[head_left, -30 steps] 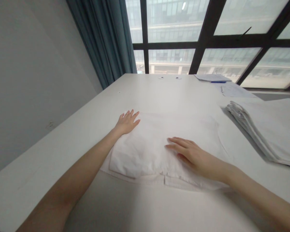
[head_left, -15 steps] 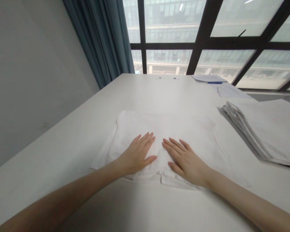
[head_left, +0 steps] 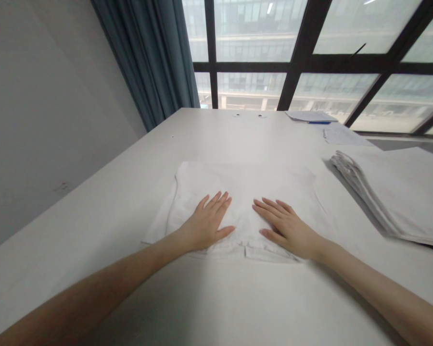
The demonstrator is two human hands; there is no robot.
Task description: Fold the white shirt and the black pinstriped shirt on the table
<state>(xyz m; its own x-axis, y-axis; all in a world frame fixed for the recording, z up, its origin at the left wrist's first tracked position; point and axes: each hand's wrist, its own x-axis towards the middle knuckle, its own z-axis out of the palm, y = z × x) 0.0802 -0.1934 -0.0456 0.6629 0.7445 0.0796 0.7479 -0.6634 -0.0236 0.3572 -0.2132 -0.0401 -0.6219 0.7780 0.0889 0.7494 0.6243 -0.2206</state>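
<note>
Blue curtain (head_left: 155, 57) beside dark-framed window (head_left: 299, 58), papers (head_left: 309, 116) and blue pen (head_left: 319, 122) on white counter (head_left: 220, 139), grey wall (head_left: 50, 110) at left

Grey wall (head_left: 50, 91) on L, blue curtain (head_left: 149, 57) nr dk-framed window (head_left: 324, 62), wht table (head_left: 216, 139) in daylight.

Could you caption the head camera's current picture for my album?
Left hand and right hand lie palm-down on folded white cloth, a white fabric stack to the right.
</note>
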